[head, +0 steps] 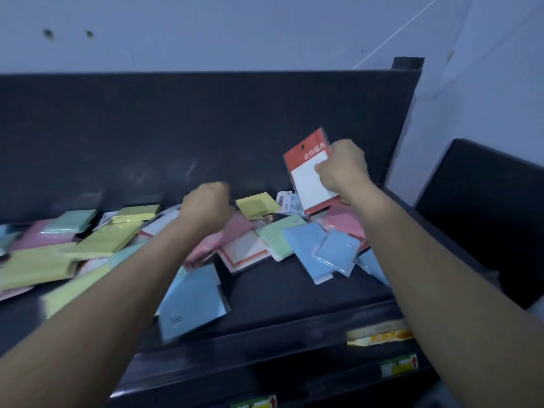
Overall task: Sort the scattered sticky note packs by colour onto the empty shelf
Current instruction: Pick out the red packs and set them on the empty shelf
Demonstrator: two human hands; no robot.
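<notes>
- The shelf [294,293] carries a yellow label [399,366] on its front edge.
- A blue pack [194,298] lies flat on the shelf, nearer than the left fingers and under that forearm.
- The left hand [206,208] is blurred, with its fingers curled under. I cannot tell whether they pinch anything. A pink pack [238,228] lies just below them and a yellow pack [257,204] just to their right.
- The right hand [343,169] pinches a red pack [309,178] by its right edge, holding it upright above the scattered packs.
</notes>
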